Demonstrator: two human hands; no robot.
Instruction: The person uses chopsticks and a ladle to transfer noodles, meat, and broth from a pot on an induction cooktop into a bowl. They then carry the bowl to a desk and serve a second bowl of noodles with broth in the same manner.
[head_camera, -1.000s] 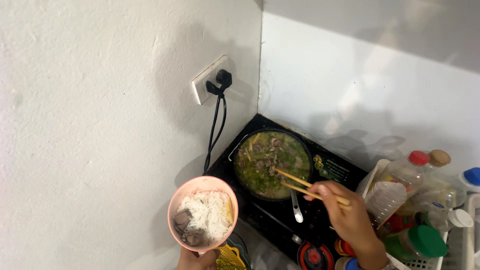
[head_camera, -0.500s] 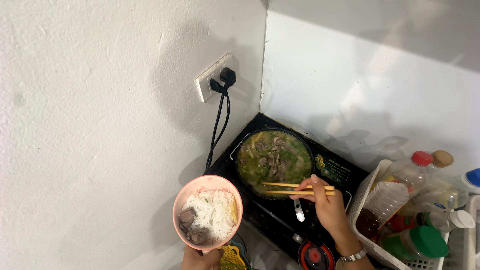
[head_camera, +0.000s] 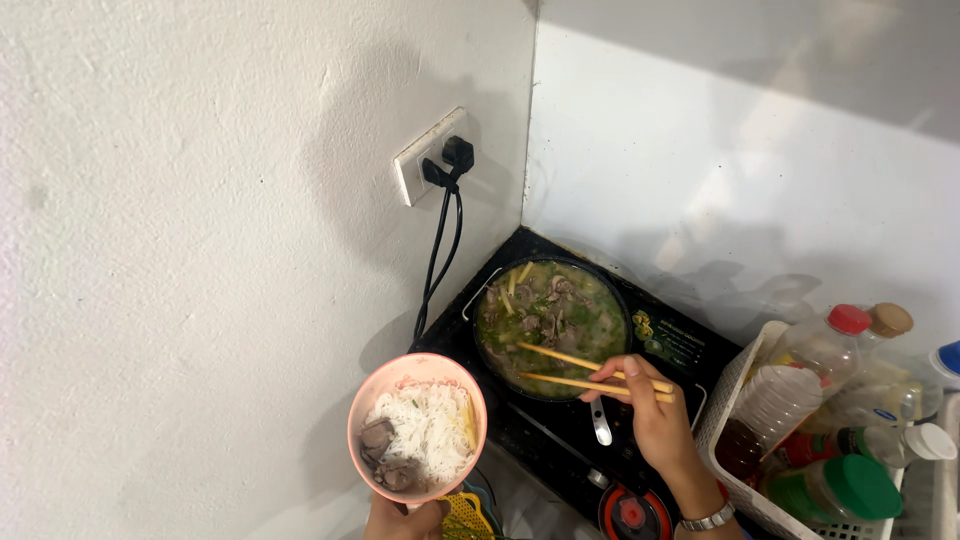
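The chopsticks (head_camera: 590, 372) are held in the right hand (head_camera: 650, 415), their thick ends passing between the thumb and the curled fingers (head_camera: 628, 372), which are pinched on them near the upper end. The two sticks run leftward from the grip, slightly spread, and their tips reach over the near part of the pan (head_camera: 552, 325); whether the tips touch the food cannot be told. The pan holds a greenish broth with slices of meat and strips of vegetable, and it stands on a black cooktop (head_camera: 660, 335) set into the corner of two white walls. A metal handle (head_camera: 600, 428) lies on the cooktop just below the right hand. The right wrist carries a metal watch (head_camera: 708, 518). The left hand (head_camera: 405, 520) shows only at the bottom edge, its fingers closed under a pink bowl (head_camera: 417, 425) and supporting it from below; the bowl is held near the pan's left side, apart from it. The bowl contains white noodles, dark pieces of meat at its lower left and a yellow strip at its right. A black cord (head_camera: 440, 240) runs from a wall socket (head_camera: 430, 155) down towards the cooktop. To the right of the cooktop stands a white basket (head_camera: 725, 410) filled with bottles (head_camera: 800, 375), one with a red cap, and jars with green and white lids.
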